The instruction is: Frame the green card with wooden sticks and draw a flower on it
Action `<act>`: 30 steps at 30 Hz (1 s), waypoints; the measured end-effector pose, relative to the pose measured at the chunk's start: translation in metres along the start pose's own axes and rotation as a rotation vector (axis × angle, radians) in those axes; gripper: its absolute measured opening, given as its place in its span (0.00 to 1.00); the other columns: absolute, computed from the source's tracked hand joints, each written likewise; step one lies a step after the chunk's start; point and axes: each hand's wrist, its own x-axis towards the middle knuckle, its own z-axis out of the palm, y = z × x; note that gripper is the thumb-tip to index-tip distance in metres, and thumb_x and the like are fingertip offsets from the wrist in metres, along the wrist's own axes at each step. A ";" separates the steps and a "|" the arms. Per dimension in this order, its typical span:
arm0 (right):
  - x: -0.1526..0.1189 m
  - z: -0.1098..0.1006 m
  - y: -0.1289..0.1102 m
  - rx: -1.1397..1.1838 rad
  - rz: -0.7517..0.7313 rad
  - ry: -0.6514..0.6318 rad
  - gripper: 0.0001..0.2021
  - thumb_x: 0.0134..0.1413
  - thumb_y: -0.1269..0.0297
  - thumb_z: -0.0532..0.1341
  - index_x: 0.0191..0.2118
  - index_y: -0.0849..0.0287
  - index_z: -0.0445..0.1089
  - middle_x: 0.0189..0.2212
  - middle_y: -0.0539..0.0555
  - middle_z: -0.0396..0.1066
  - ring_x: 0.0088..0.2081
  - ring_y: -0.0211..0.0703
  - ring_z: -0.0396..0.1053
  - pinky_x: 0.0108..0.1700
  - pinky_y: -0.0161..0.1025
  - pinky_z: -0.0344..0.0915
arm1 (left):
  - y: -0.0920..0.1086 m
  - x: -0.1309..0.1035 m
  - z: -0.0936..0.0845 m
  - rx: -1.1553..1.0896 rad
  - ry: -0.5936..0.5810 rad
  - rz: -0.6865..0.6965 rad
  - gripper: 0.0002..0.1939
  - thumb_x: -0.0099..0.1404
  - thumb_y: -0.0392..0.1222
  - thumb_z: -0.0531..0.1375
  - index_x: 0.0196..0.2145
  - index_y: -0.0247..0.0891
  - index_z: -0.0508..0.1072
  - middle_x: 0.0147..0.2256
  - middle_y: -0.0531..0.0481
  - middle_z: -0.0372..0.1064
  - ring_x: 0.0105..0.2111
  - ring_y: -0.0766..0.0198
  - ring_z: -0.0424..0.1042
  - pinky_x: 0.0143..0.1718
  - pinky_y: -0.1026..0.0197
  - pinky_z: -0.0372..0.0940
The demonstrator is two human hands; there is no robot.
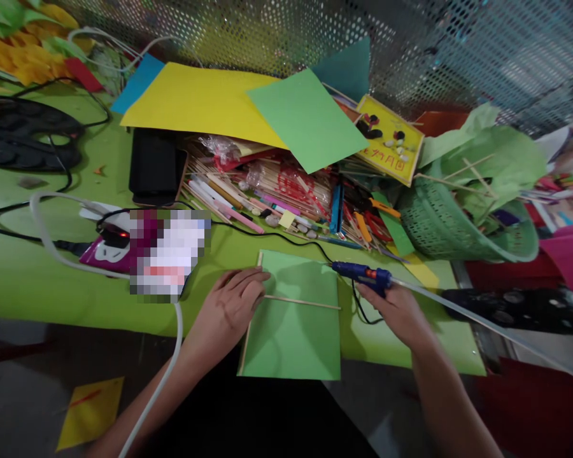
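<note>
A light green card (296, 343) lies at the table's front edge, with a wooden strip (244, 346) along its left side. A thin wooden stick (305, 301) lies across the card's middle. My left hand (233, 302) is closed at the left end of this stick, fingers pressed together over the card's edge; the exact grip is partly hidden. My right hand (401, 315) is wrapped round a blue hot glue gun (360, 273), its nozzle over the card's upper right corner. A long whitish glue stick (482, 321) runs out of the gun's back.
Sticks, pens and packets (267, 191) are heaped behind the card, under yellow (195, 95) and green sheets (310, 121). A green basket (458, 222) stands right. Left are a purple power strip (95, 251), a white cable (177, 331) and a black palette (23, 137).
</note>
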 end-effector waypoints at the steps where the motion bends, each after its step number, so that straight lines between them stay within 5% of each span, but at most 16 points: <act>1: 0.001 0.001 -0.002 -0.001 -0.002 -0.005 0.25 0.58 0.38 0.56 0.28 0.57 0.73 0.24 0.55 0.73 0.29 0.51 0.70 0.33 0.41 0.64 | 0.000 0.000 0.000 0.000 -0.003 -0.004 0.07 0.73 0.29 0.55 0.43 0.41 0.68 0.55 0.48 0.75 0.60 0.56 0.70 0.59 0.47 0.63; 8: 0.005 0.004 -0.015 -0.006 -0.006 -0.019 0.26 0.57 0.38 0.56 0.31 0.58 0.74 0.26 0.56 0.74 0.30 0.52 0.71 0.33 0.42 0.65 | 0.000 0.001 0.000 -0.018 0.009 -0.009 0.06 0.74 0.32 0.55 0.40 0.40 0.69 0.53 0.47 0.77 0.59 0.56 0.71 0.59 0.46 0.65; 18: -0.009 -0.008 0.012 0.000 0.019 0.015 0.26 0.58 0.38 0.56 0.29 0.57 0.75 0.23 0.54 0.72 0.29 0.51 0.70 0.33 0.43 0.65 | -0.001 0.002 -0.002 0.011 0.009 0.013 0.06 0.74 0.31 0.55 0.43 0.40 0.69 0.54 0.47 0.76 0.58 0.56 0.72 0.58 0.46 0.64; 30: -0.006 -0.003 0.011 0.041 0.020 0.016 0.25 0.58 0.40 0.58 0.32 0.59 0.76 0.26 0.55 0.75 0.31 0.51 0.71 0.34 0.42 0.65 | -0.011 0.002 -0.017 0.025 0.017 0.042 0.06 0.75 0.32 0.54 0.40 0.40 0.68 0.53 0.46 0.78 0.57 0.56 0.74 0.58 0.47 0.65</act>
